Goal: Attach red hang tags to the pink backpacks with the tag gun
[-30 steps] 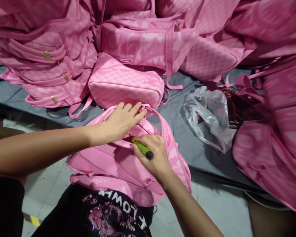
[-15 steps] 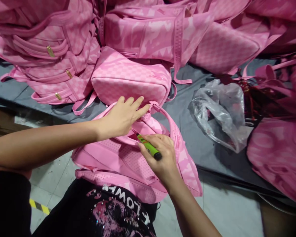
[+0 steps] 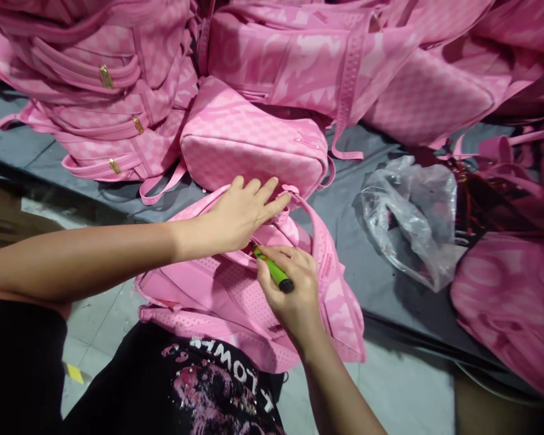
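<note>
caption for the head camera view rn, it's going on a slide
Right hand holding a green marker at an open pink backpack, left hand resting on it, more pink bags behind.

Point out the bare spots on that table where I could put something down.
The widest bare patch of grey table cover lies between the nearest backpack and the clear plastic bag, reaching the front edge. A narrower strip runs before the left backpack stack. The back is crowded with piled backpacks, and the right with another slumped backpack.
</note>
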A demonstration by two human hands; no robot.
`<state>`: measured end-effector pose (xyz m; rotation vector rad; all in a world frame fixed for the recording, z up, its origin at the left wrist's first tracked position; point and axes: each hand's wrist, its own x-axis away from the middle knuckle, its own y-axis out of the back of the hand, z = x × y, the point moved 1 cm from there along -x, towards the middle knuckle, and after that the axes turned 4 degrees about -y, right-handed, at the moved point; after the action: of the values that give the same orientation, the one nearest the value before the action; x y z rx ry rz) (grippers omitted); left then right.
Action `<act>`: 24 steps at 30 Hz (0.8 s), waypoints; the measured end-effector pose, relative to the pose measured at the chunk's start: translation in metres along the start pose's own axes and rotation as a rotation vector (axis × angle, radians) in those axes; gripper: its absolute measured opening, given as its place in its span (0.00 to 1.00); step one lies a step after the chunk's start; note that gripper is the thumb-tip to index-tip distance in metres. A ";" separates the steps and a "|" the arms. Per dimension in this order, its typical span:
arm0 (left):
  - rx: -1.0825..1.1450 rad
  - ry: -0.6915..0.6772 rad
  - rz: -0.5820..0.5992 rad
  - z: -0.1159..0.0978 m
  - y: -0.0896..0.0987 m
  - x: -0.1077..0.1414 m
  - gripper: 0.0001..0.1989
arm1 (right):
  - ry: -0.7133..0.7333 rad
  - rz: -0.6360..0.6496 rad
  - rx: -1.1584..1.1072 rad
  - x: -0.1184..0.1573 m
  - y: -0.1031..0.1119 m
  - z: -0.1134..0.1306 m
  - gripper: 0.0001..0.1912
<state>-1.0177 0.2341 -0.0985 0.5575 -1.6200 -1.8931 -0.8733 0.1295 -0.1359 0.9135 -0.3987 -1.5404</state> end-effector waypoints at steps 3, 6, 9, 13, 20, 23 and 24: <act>0.006 0.002 0.018 -0.001 0.003 0.000 0.42 | -0.023 -0.043 0.024 0.002 -0.003 0.003 0.10; 0.011 -0.003 0.031 -0.001 0.007 -0.001 0.41 | -0.029 -0.066 0.008 0.004 -0.005 0.006 0.10; 0.017 0.002 0.045 -0.001 0.009 -0.001 0.40 | -0.036 -0.039 0.024 0.004 -0.004 0.008 0.10; 0.024 0.001 0.066 -0.001 0.010 -0.001 0.39 | -0.033 -0.050 0.034 0.003 -0.003 0.011 0.11; 0.067 0.010 0.081 0.000 0.015 0.000 0.36 | -0.057 -0.031 0.051 0.003 -0.003 0.013 0.10; 0.062 0.007 0.084 0.000 0.015 0.000 0.35 | -0.062 -0.013 0.037 0.002 -0.002 0.014 0.10; 0.056 0.008 0.080 0.000 0.015 0.000 0.35 | -0.065 -0.020 0.054 0.002 -0.002 0.014 0.10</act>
<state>-1.0151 0.2325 -0.0840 0.5143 -1.6701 -1.7900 -0.8847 0.1244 -0.1291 0.9133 -0.4816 -1.5872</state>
